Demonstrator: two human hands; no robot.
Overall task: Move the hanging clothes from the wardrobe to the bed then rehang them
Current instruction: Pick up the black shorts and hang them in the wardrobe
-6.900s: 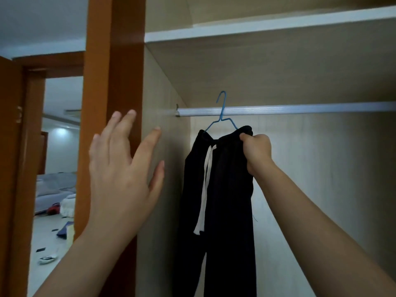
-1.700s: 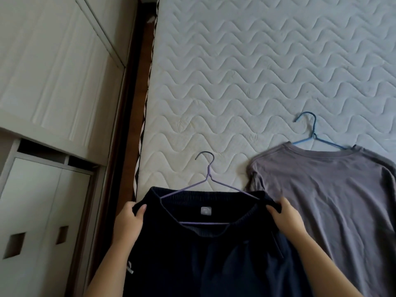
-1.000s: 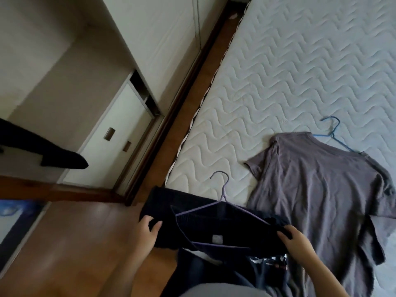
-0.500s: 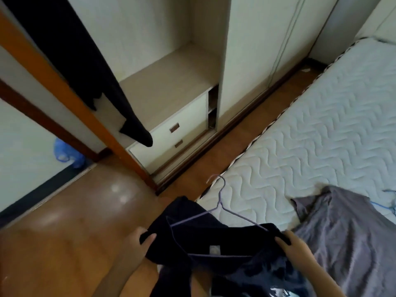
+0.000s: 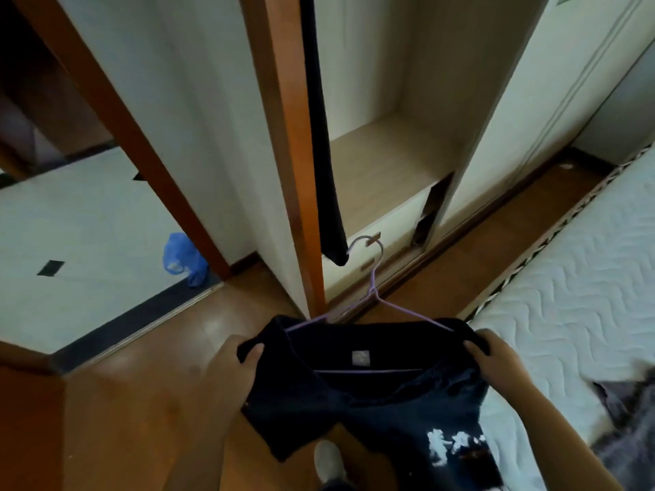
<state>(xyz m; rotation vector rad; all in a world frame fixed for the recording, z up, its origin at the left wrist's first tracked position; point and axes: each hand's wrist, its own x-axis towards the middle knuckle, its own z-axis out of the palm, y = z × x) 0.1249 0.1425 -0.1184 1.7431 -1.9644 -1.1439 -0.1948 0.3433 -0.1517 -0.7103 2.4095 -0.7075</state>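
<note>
While both hands carry it, the top [image 5: 372,395] sits low in front of the wardrobe [image 5: 407,164], w/ the hanger [image 5: 373,283] hook pointing at the opening. L hand [image 5: 234,363] pinches one shoulder, R hand [image 5: 496,363] grips the other, thumbs over the cloth. Prob. the rehang step: keep the shoulders taut so the wire can't slip out the neck, lift level, then free one hand to steer the hook to the rail, which is out of view. Don't snag the trousers [image 5: 320,154] hanging by the wardrobe's frame post. Top: dark, limp, soft-looking, small neck label, white print lower down. Hanger: thin lilac wire, triangular. Wardrobe: pale matt panels, orange-brown wood frame.
</note>
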